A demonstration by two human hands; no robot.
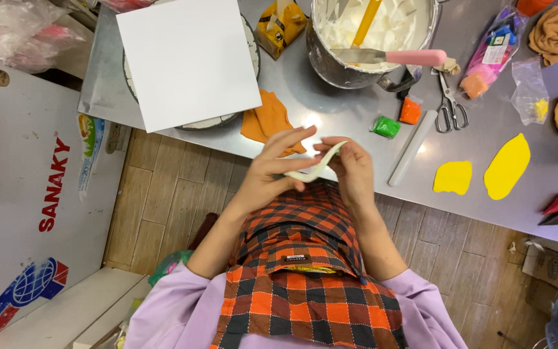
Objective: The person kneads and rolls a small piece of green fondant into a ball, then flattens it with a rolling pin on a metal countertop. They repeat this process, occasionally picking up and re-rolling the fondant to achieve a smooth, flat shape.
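Both hands are pinching a pale strip over the table edge.

The left hand [272, 169] is gripping the strip [318, 167] at its lower end, fingers spread; the right hand [355, 169] is closing thumb and fingers on its upper end. Left of the grip is lying an orange cloth [265, 119]; right of it, a white roller [412, 147] and yellow cutouts [452, 177].

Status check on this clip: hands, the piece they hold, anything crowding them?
Left hand and right hand both pinch a pale, thin, curved strip of soft paste. White rolling pin lies just right, clear of the hands.
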